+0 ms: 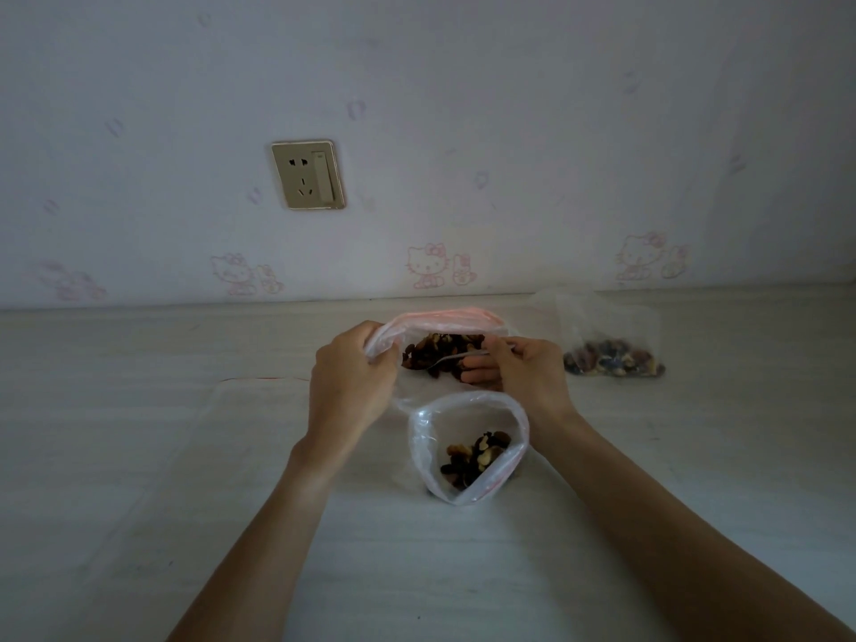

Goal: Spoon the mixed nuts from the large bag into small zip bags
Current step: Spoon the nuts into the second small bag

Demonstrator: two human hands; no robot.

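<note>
Head view: pale bench under cartoon-cat wallpaper, one wall socket; three nut bags. Left hand pinches the large bag; right hand pinches the spoon.

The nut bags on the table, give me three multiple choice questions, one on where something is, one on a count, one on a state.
1. Where is the spoon?
A. Inside the large bag
B. On the table
C. In the small bag nearest the person

2. How many bags holding nuts are visible?
A. One
B. Two
C. Three

3. What state is the small bag nearest the person in?
A. Zipped shut
B. Open with some nuts inside
C. Open and empty

Answers:
1. A, the right hand holds it over the nuts in the large bag.
2. C, counting the filled bag by the wall.
3. B, its mouth gapes over a small heap.
</note>
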